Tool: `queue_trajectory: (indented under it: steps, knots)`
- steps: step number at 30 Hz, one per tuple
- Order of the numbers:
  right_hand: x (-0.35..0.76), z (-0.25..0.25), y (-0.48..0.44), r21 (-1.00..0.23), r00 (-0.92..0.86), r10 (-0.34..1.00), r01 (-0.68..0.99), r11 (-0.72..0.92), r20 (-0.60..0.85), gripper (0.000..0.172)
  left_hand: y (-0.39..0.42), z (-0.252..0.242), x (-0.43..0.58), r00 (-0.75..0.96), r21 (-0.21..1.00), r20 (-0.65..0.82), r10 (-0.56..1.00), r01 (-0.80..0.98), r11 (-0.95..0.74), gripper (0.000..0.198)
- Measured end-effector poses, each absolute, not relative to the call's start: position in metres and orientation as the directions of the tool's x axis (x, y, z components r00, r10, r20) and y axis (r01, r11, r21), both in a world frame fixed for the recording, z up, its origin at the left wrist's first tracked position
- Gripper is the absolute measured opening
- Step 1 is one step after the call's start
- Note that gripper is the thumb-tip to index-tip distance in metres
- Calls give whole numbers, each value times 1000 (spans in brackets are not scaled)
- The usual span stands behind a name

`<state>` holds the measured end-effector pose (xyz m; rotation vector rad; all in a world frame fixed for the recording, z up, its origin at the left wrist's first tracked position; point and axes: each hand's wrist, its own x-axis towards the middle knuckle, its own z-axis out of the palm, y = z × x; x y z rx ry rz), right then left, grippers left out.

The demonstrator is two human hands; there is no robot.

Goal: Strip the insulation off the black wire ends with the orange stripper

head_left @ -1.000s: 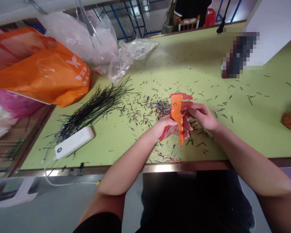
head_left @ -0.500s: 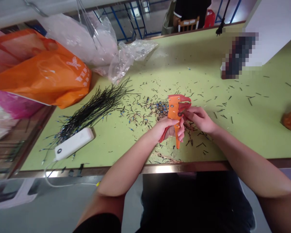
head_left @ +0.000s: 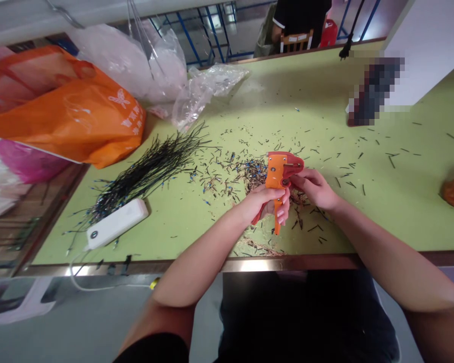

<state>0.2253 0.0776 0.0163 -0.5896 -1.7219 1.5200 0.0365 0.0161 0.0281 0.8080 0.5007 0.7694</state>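
Left hand (head_left: 263, 204) clenched around the grips of an orange wire stripper (head_left: 277, 171), held over a green table (head_left: 401, 222) among wire scraps (head_left: 227, 176). Right hand (head_left: 314, 189) pinched at the stripper's head; anything held was too small to tell.

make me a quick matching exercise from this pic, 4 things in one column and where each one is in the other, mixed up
Things:
1. orange wire stripper
2. bundle of black wires
3. white box
4. orange plastic bag

Places:
a. heaped at the far left end of the table
b. by the table's near edge, a white cable trailing off it
c. gripped in the left hand
d. fanned out on the green tabletop, left of the hands

Right pairs: 1-c, 2-d, 3-b, 4-a
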Motion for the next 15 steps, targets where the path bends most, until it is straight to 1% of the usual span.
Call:
queue_trajectory:
  steps: [5,10,15]
  knots:
    - [228,16,80,-973,-582,780,-139,183,230,45,19,29,36,642,769,-107,759,-431,472,41]
    - [229,19,81,-973,-576,785,-146,177,229,44,21,29,31,624,762,-111,773,-446,469,38]
    - [229,19,80,-974,-571,789,-146,174,226,44,22,27,30,655,735,-81,751,-470,490,38]
